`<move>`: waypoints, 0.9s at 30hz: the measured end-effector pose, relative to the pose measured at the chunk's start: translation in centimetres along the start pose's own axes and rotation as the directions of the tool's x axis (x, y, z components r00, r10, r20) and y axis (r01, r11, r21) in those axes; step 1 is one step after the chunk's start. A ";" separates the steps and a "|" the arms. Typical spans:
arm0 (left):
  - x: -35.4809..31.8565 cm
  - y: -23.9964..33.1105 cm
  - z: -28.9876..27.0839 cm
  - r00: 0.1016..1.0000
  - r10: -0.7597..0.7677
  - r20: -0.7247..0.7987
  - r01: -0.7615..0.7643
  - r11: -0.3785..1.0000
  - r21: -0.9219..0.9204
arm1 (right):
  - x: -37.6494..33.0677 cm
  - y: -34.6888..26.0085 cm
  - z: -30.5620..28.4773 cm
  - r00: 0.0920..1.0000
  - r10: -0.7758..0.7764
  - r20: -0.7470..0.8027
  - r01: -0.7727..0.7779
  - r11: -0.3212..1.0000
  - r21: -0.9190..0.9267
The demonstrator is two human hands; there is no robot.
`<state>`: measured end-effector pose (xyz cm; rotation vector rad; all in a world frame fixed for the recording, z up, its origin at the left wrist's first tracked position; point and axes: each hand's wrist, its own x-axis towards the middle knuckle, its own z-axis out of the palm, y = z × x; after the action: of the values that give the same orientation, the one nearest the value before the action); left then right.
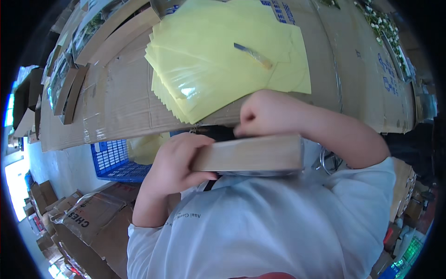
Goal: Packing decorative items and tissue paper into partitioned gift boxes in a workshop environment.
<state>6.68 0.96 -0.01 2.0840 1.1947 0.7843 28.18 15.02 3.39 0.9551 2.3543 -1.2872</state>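
Observation:
Close to my chest I hold a flat, box-like piece with a pale wood-coloured side [255, 154]. My left hand [177, 160] grips its left end, with the thumb below and the fingers over the far edge. At its far side, my right hand [267, 114] is curled closed, slightly blurred. What those fingers hold, if anything, is hidden. Just beyond both hands, a fanned stack of yellow sheets [209, 60] lies on the cardboard-covered table [121, 102]. A thin strip-like tool [253, 55] with a dark end rests on the sheets.
Boxy frames [69, 88] stand along the table's left side. White-flowered greenery [383, 28] lies at the far right. A blue plastic crate [118, 160] with something yellowish inside sits below the table edge at left. Cardboard boxes [93, 223] crowd the lower left.

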 end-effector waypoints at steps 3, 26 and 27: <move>-4.3 -2.4 4.0 0.884 -0.423 -0.201 0.194 0.722 -0.664 | 2.2 3.0 -2.5 0.759 -0.371 -0.535 0.260 0.926 -0.274; 19.0 -11.0 0.0 0.953 0.214 -0.216 -0.084 0.868 0.489 | 7.2 8.7 -4.5 0.514 -0.460 -0.724 -0.041 0.830 -0.556; 18.8 -10.9 0.0 0.951 0.208 -0.231 -0.068 0.864 0.498 | 7.3 8.5 -4.4 0.530 -0.427 -0.733 -0.075 0.837 -0.542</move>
<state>8.78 22.10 -4.48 2.5568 1.5315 0.9423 28.75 24.94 -3.44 1.3392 3.3350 -0.0525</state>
